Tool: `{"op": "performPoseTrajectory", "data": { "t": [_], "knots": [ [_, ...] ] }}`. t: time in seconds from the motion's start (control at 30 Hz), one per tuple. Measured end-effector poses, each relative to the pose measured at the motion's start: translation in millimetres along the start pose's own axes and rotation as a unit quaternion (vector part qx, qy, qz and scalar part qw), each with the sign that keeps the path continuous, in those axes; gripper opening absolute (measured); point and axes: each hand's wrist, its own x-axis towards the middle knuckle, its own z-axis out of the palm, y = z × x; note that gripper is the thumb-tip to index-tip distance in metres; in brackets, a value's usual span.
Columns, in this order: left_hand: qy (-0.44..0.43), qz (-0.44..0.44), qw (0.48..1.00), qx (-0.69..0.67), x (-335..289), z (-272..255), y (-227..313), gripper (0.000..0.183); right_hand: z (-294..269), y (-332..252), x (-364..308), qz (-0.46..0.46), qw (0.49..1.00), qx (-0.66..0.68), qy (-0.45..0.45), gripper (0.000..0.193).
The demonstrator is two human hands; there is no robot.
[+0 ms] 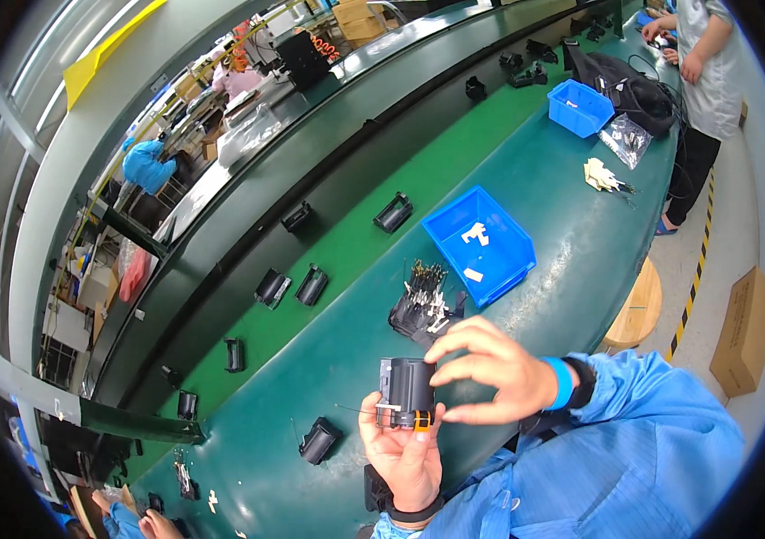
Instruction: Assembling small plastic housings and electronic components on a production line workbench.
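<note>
My left hand (pixel 407 460) holds a black plastic housing (pixel 412 384) with a curved body, a clear or grey strip along its left side and an orange piece at its lower end. A thin dark wire sticks out to the left of it. My right hand (pixel 501 375) is at the housing's right side, thumb and fingers spread apart, fingertips at its edge; whether they press on it is hard to tell. Just beyond lies a bundle of thin dark wires with white ends (pixel 426 301) on a black bag. Another black housing (pixel 320 440) rests on the green table to the left.
Beyond my hands, a blue bin (pixel 481 247) contains a few white pieces. Several black housings (pixel 312 285) lie along the bright green belt (pixel 347 251). Farther right are a second blue bin (pixel 580 108), a plastic bag (pixel 625 139) and a standing co-worker (pixel 706 72). A wooden stool (pixel 638 305) stands beside the table.
</note>
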Motion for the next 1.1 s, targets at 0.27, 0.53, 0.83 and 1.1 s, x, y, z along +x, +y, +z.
{"op": "performPoseTrajectory", "data": {
  "t": [0.27,0.53,0.83,1.1],
  "knots": [
    [-0.055,0.038,0.996,0.051,-2.3,-2.5,-5.2,0.062,19.4,-8.1,-3.5,0.011,0.999,0.038,0.024,0.024],
    [-0.044,0.025,0.997,0.057,-3.3,-4.3,-4.7,0.063,22.5,-9.6,-5.4,0.07,0.991,0.094,0.058,0.012],
    [-0.051,0.029,0.997,0.053,-4.1,-9.9,-8.5,0.061,25.5,-12.3,-7.9,0.116,0.981,0.138,0.069,0.01],
    [-0.057,0.035,0.996,0.06,-4.4,-9.4,-9.2,0.061,26.2,-12.0,-9.3,0.121,0.98,0.137,0.08,0.01]
  ]
}}
